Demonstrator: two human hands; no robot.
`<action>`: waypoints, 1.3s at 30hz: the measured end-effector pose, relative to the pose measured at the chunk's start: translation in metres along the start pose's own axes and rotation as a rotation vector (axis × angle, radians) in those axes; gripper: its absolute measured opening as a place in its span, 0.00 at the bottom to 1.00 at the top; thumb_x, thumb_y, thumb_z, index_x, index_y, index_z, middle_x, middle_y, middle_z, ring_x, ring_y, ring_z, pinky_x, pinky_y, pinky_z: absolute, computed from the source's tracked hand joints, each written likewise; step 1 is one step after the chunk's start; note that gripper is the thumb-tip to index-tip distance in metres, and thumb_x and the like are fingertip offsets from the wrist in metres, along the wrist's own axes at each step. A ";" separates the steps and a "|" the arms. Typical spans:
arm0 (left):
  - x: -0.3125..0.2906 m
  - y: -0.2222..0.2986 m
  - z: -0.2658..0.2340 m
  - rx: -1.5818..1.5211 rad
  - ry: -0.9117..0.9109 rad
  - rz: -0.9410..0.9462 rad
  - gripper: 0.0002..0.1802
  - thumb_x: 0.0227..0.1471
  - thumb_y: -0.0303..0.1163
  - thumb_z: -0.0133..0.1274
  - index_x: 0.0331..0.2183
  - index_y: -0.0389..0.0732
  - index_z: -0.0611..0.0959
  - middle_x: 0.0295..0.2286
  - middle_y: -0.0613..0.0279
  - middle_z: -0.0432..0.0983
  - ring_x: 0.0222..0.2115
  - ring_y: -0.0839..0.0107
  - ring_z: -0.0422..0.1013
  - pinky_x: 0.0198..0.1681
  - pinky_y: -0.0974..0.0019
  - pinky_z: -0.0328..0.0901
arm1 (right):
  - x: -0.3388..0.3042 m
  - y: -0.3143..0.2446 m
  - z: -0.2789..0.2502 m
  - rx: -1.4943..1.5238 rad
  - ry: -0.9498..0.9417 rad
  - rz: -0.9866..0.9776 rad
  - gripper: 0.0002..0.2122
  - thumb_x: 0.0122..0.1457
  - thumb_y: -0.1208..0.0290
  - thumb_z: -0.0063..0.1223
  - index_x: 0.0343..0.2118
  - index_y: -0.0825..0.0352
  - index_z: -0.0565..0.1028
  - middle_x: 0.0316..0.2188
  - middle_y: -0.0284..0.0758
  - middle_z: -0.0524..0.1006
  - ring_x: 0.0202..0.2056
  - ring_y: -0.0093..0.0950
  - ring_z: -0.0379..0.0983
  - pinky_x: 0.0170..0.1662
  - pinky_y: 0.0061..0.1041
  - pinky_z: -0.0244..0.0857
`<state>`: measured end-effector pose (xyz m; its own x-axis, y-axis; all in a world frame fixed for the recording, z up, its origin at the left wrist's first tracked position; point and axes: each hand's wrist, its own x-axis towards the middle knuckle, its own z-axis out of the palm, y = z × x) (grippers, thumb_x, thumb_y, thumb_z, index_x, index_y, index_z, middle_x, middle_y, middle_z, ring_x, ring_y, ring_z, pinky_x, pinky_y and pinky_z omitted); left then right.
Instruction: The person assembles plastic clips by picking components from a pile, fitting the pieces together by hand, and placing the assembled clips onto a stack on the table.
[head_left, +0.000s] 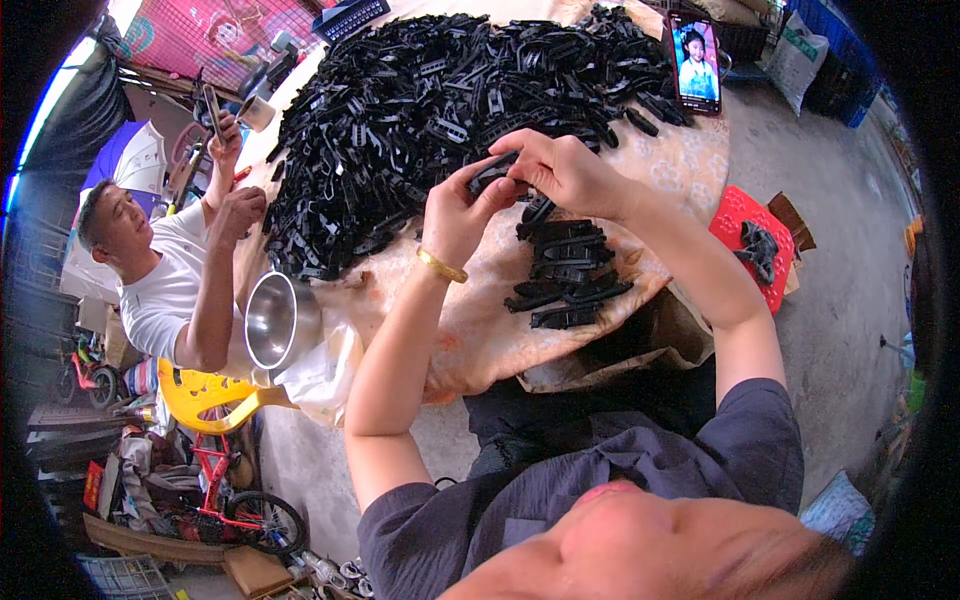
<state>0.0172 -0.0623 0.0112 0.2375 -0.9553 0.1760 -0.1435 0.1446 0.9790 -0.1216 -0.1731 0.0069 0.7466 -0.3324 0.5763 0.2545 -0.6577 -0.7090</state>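
Observation:
Both my hands are raised over the near part of the cloth-covered table (690, 165), closed on one small black plastic part (492, 172). My left hand (458, 212), with a gold bracelet at its wrist, grips the part from the left. The thumb and fingers of my right hand (575, 178) pinch its right end. Beyond them spreads a large heap of similar black plastic parts (400, 110). Just below my right hand, several more parts lie roughly side by side in a small group (568, 262). My fingers partly hide the held part.
A phone (697, 75) stands at the table's right edge, its screen lit. A metal bowl (278, 322) and white plastic bag (328, 380) are at the left edge. A co-worker (165, 265) there holds up a phone. Right of the table stands a red stool (730, 215) bearing dark items.

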 end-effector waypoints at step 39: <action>0.003 -0.004 -0.003 0.450 -0.250 0.283 0.11 0.44 0.31 0.53 0.33 0.38 0.79 0.31 0.58 0.72 0.34 0.62 0.66 0.38 0.66 0.62 | -0.013 0.049 -0.107 -1.066 0.102 0.859 0.12 0.47 0.63 0.54 0.30 0.67 0.76 0.29 0.41 0.76 0.34 0.39 0.73 0.37 0.34 0.67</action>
<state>0.0213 -0.0646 0.0079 -0.0955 -0.9352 0.3410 -0.5754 0.3314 0.7478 -0.1843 -0.2733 0.0078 0.3682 -0.9125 0.1782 -0.8865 -0.4024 -0.2285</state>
